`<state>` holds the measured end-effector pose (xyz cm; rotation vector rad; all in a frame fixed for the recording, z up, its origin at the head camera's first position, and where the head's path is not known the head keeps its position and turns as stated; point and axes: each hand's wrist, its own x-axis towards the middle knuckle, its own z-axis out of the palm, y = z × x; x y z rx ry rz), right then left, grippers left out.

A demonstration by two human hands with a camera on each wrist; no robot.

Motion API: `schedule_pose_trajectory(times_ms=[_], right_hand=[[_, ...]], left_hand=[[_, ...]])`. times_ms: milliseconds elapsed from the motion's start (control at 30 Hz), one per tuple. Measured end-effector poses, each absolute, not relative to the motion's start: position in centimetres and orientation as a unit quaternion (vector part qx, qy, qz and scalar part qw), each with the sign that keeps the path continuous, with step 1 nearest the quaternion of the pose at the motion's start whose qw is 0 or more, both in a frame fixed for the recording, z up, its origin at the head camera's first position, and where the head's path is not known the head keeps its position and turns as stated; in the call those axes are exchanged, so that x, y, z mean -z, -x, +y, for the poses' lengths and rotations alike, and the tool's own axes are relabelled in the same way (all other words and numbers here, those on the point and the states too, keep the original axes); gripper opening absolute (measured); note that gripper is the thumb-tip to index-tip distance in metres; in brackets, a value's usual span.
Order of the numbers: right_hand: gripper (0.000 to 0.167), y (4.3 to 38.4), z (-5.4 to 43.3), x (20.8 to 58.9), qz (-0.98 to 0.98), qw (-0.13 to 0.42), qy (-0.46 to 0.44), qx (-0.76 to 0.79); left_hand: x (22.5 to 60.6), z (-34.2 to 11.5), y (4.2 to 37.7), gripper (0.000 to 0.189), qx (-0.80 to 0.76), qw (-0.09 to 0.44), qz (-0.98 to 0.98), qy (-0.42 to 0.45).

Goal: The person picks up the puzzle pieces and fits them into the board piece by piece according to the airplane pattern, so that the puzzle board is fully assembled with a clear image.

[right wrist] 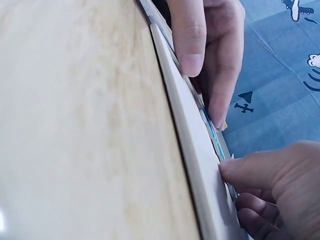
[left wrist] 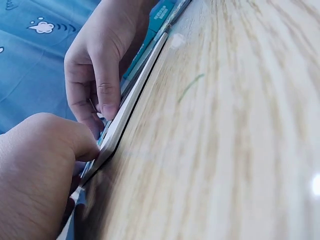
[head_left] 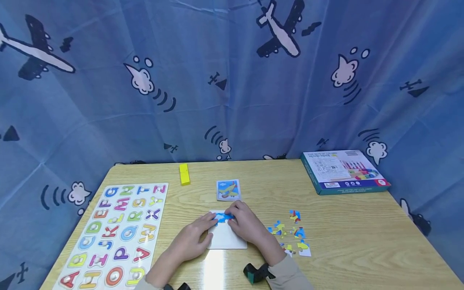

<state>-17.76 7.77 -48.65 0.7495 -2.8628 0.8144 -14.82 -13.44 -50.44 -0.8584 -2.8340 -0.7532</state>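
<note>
On the wooden counter [head_left: 355,233] lies a white board [head_left: 227,238]; the left hand [head_left: 192,240] rests extended fingers at one end of a blue puzzle strip [head_left: 222,218], near the board's far edge; whether the right hand [head_left: 251,226] pinches the other end, I cannot tell. Uneven pressing could, I think, open the joints. The strip's long axis runs left to right, its irregular edge seemingly toward the person

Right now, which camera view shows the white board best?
The head view, because it looks down on the board, showing most of its white face and the blue pieces at its far end. Both wrist views show the board only from low down, nearly edge-on, so its face is hard to see.
</note>
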Motion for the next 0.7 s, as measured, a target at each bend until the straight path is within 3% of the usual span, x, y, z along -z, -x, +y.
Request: schedule_pose_trajectory(times_ms=[300, 700], right_hand=[[0.019, 18.0, 7.9, 48.9, -0.925, 0.029, -0.246, -0.288], [0.020, 18.1, 8.1, 48.9, -0.918, 0.028, -0.253, -0.306]], left_hand=[[50.7, -12.5, 15.2, 0.035, 0.231, 0.100, -0.909, 0.333], [50.7, -11.3, 15.7, 0.036, 0.220, 0.089, -0.907, 0.348]])
